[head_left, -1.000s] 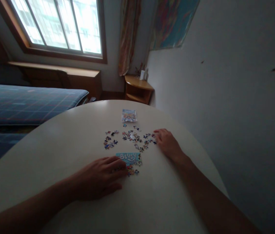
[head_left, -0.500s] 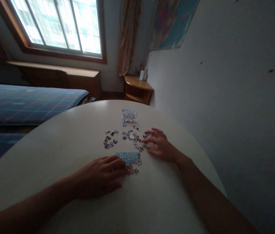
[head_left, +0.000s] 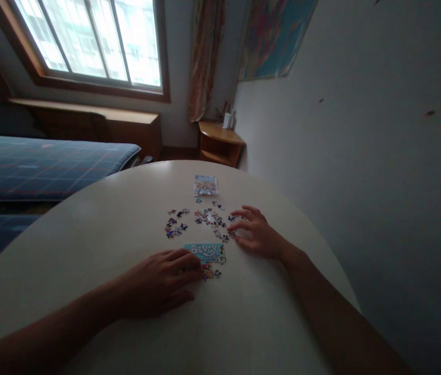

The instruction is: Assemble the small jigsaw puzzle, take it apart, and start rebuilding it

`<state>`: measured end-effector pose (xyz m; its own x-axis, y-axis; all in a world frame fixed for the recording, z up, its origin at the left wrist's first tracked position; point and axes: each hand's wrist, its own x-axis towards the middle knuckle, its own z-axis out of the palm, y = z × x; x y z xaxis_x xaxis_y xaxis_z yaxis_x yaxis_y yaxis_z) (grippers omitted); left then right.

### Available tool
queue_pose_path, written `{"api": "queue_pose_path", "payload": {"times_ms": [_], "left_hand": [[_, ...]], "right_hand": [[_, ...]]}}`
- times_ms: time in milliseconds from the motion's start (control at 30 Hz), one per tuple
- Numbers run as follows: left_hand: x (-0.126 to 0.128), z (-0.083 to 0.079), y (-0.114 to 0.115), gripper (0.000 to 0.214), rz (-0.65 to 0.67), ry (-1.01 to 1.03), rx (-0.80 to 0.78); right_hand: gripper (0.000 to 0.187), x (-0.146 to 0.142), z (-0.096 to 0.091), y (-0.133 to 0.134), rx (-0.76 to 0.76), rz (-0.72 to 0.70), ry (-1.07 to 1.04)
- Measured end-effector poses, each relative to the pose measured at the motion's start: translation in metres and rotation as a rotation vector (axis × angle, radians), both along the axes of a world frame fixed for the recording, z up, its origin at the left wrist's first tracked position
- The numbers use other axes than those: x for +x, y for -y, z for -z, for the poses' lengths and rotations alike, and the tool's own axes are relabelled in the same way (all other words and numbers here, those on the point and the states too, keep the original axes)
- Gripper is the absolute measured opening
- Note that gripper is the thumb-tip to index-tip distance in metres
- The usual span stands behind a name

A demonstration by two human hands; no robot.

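A partly joined jigsaw puzzle (head_left: 207, 252) with a light blue top and the word "BLUEY" lies on the white table. My left hand (head_left: 166, 281) rests over its left side, fingers stretched out and covering part of it. Up and to the right, my right hand (head_left: 255, 232) hovers at or touches the loose puzzle pieces (head_left: 209, 217), its fingers spread; whether a fingertip presses a piece I cannot tell. Another cluster of puzzle pieces (head_left: 174, 228) sits to the left. Behind the pieces lies a small picture sheet or packet (head_left: 205, 185).
The round white table (head_left: 126, 219) curves away toward a blue checked mattress (head_left: 48, 161) on the left. Beyond it stand a wooden corner shelf (head_left: 220, 133) and a long low desk (head_left: 126, 113) under the window. A bare wall (head_left: 361, 156) rises on the right.
My right hand's fingers shift very slightly among the loose pieces. My left hand keeps its place on the puzzle, and the camera view moves a little.
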<state>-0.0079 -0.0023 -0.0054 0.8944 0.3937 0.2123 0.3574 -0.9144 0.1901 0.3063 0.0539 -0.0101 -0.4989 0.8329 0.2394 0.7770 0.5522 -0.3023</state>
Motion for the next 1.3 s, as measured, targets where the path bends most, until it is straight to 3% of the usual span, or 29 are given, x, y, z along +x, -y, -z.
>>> {"api": "queue_pose_path", "payload": {"times_ms": [300, 600, 1300], "left_hand": [[0.000, -0.001, -0.001, 0.035, 0.006, -0.046, -0.009], [-0.001, -0.001, -0.001, 0.033, 0.010, -0.029, -0.008], [-0.001, 0.000, -0.001, 0.035, 0.007, 0.015, -0.023]], "right_hand": [[0.030, 0.002, 0.001, -0.001, -0.029, -0.004, -0.012], [0.049, 0.010, 0.003, -0.008, 0.000, -0.001, -0.039], [0.030, 0.012, 0.010, -0.015, -0.007, -0.001, -0.100]]}}
